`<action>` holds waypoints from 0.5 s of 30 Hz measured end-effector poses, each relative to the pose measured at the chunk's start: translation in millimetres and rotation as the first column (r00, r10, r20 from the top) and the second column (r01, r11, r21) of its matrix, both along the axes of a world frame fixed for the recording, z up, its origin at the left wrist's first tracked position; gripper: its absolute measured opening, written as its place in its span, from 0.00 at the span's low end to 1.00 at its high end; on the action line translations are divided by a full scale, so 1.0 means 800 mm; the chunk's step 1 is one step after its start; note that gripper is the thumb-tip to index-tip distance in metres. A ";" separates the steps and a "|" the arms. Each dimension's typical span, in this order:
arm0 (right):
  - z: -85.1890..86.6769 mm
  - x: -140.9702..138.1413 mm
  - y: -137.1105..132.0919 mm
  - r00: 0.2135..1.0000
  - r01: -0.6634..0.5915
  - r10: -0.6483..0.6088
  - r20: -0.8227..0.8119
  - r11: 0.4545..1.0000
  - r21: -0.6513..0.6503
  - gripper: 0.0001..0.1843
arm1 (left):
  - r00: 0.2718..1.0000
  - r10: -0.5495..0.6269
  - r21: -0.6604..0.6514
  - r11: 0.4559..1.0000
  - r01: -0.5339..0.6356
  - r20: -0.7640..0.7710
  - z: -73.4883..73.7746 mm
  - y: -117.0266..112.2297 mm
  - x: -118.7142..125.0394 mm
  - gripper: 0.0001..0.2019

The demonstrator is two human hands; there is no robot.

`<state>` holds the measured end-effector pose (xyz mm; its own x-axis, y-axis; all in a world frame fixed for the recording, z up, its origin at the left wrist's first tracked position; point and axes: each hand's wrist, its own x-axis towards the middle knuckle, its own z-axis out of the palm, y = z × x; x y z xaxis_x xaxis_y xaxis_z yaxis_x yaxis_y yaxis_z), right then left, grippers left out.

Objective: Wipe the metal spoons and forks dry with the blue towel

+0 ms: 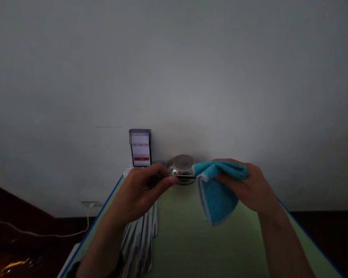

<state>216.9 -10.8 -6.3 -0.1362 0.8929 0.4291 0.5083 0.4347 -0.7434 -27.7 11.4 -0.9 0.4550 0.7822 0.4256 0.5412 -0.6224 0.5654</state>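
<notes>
My left hand (143, 189) pinches the handle of a thin metal utensil (178, 175) and holds it level above the table. My right hand (251, 187) grips a folded turquoise cloth (217, 191), which is wrapped over the utensil's far end, so that end is hidden. Both hands hover over the pale green table (185, 239). Several more metal utensils (140, 239) lie side by side on the table under my left forearm.
A steel bowl (182, 165) stands at the table's far edge, just behind the hands. A phone (140, 148) with a lit screen leans upright against the white wall to the bowl's left. A white cable (46, 233) trails over the dark floor at the left.
</notes>
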 end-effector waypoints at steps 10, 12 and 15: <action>-0.036 -0.047 0.038 0.561 0.254 -0.216 -0.799 0.964 -0.083 0.24 | 0.961 -0.264 -0.293 0.928 0.232 -0.076 -0.008 -0.018 0.048 0.18; -0.031 -0.054 0.037 0.500 0.209 -0.195 -0.844 0.973 -0.102 0.24 | 0.960 -0.263 -0.310 0.924 0.223 -0.093 -0.009 -0.018 0.052 0.17; -0.025 -0.053 0.035 0.466 0.181 -0.187 -0.865 0.977 -0.114 0.25 | 0.953 -0.287 -0.334 0.911 0.242 -0.093 -0.006 -0.017 0.046 0.14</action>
